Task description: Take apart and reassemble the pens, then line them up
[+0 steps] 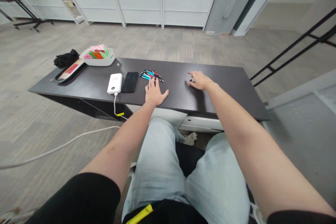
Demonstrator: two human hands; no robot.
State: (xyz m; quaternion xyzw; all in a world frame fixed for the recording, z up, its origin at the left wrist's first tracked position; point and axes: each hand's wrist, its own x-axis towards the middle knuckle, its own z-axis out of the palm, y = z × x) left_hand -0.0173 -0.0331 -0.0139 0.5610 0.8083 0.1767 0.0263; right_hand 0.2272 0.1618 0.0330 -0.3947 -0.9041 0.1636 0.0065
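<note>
A small heap of pens [151, 74], in blue, red, white and black, lies on the dark tabletop [173, 91]. My left hand [154, 92] rests at the near side of this heap, fingers spread, the fingertips at or touching the closest pens. Out to the right, my right hand [198, 79] hovers just over the table with its fingers apart and nothing in them; a shadow falls beneath it. Left of the pens lies a black phone [130, 82], with a white power bank [114, 83] beside it.
A white cable [115, 106] runs from the power bank over the table's front edge. At the left end stand a white basket [101, 62] of colourful items, a dark tray [69, 71] and a black cloth bundle [66, 58]. A black metal frame [291, 49] rises at the right.
</note>
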